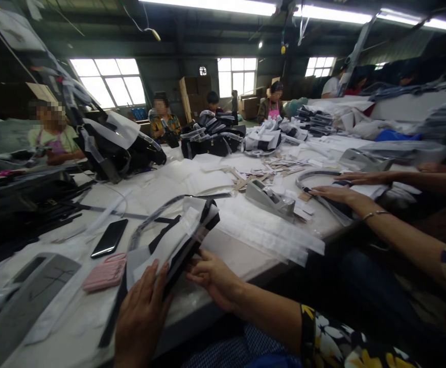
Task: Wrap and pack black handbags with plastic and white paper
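Note:
A black bag (192,235) wrapped partly in white paper lies tilted on the white table (161,189) right in front of me. My left hand (140,314) lies flat on the paper at its near end, fingers stretched out. My right hand (211,276) curls against the bag's lower right edge, fingers bent on the black side. A clear plastic sleeve (268,230) lies just right of the bag.
A black phone (110,237) and a pink pouch (104,273) lie to the left. A grey tape dispenser (271,199) stands behind. A co-worker's hands (337,193) work at the right. Piles of black bags (211,135) and several seated people sit further back.

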Demonstrator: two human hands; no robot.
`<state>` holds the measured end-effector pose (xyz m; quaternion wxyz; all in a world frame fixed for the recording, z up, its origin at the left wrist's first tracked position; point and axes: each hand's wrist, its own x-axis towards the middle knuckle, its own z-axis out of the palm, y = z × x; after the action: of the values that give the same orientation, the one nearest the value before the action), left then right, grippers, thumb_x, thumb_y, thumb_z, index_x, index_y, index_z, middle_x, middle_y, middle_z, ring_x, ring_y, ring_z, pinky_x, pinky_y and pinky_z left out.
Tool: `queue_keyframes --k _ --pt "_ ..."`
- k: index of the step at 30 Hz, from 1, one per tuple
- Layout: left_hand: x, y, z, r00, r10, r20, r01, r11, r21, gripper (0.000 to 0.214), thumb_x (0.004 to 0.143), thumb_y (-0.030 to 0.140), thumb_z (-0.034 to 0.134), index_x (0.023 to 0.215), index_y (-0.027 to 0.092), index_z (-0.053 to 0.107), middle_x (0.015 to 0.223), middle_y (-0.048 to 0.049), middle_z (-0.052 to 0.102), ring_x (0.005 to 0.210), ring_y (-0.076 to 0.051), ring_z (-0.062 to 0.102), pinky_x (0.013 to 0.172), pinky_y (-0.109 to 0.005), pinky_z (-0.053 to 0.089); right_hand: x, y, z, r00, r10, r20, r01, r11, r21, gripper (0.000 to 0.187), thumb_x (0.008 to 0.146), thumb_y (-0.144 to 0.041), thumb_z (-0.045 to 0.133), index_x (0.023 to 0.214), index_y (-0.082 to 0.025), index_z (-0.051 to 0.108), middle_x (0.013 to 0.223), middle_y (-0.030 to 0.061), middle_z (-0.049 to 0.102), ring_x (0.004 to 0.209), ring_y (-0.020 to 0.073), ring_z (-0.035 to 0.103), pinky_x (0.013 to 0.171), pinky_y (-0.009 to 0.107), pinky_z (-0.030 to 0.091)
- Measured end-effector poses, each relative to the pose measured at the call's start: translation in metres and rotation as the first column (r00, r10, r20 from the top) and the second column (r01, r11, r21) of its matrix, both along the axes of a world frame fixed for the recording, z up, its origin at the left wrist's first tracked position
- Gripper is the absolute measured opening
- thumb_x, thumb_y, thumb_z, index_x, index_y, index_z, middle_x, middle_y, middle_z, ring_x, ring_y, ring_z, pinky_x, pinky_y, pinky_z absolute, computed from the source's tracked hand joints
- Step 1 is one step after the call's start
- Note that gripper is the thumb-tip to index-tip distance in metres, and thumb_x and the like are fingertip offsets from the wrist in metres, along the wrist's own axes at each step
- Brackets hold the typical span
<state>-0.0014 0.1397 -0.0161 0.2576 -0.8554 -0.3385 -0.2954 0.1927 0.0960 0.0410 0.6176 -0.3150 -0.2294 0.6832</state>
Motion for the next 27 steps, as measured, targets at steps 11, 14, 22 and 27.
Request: queue_keyframes --k 11,14,22,27 --pt "0.007 0.016 0.029 0.990 0.092 0.108 -0.089 0.995 -0.035 0.073 0.095 0.024 0.060 0.157 0.024 0.021 0.140 -0.0093 0.059 0.109 -0.027 0.068 0.089 -0.035 0.051 0.128 0.023 -0.033 -0.052 -0.404 0.914 -0.259 0.889 0.378 0.043 0.087 -0.009 0.059 0.127 -0.022 0.066 0.141 0.0114 0.057 0.139 0.0304 0.043 0.119 0.054 0.022" --pt "0.011 0.022 0.041 0.977 0.140 0.160 -0.135 0.990 -0.040 0.072 0.094 0.027 0.062 0.156 0.026 0.025 0.136 -0.0085 0.062 0.104 -0.027 0.070 0.088 -0.034 0.052 0.169 0.035 -0.043 -0.363 -0.347 0.865 -0.310 0.920 0.239 0.035 0.084 -0.007 0.068 0.117 -0.019 0.071 0.144 0.0157 0.054 0.144 0.0373 0.034 0.117 0.064 0.016" --pt "0.013 0.032 0.057 0.927 0.276 0.254 -0.254 0.960 -0.117 0.059 0.094 0.035 0.062 0.148 0.022 0.043 0.125 -0.0107 0.069 0.096 -0.027 0.072 0.077 -0.033 0.055 0.152 0.058 -0.031 -0.311 -0.400 0.862 -0.385 0.882 0.271 0.010 0.087 -0.017 0.070 0.082 -0.022 0.077 0.119 0.0060 0.072 0.132 0.0286 0.052 0.118 0.052 0.021" --pt "0.009 0.036 0.064 0.917 0.316 0.243 -0.296 0.948 -0.116 0.058 0.094 0.037 0.060 0.148 0.024 0.044 0.123 -0.0104 0.071 0.091 -0.028 0.072 0.071 -0.032 0.053 0.097 0.042 -0.021 -0.196 -0.371 0.908 -0.421 0.868 0.264 0.011 0.089 -0.031 0.068 0.088 -0.025 0.078 0.104 0.0050 0.077 0.100 0.0242 0.070 0.098 0.040 0.045"
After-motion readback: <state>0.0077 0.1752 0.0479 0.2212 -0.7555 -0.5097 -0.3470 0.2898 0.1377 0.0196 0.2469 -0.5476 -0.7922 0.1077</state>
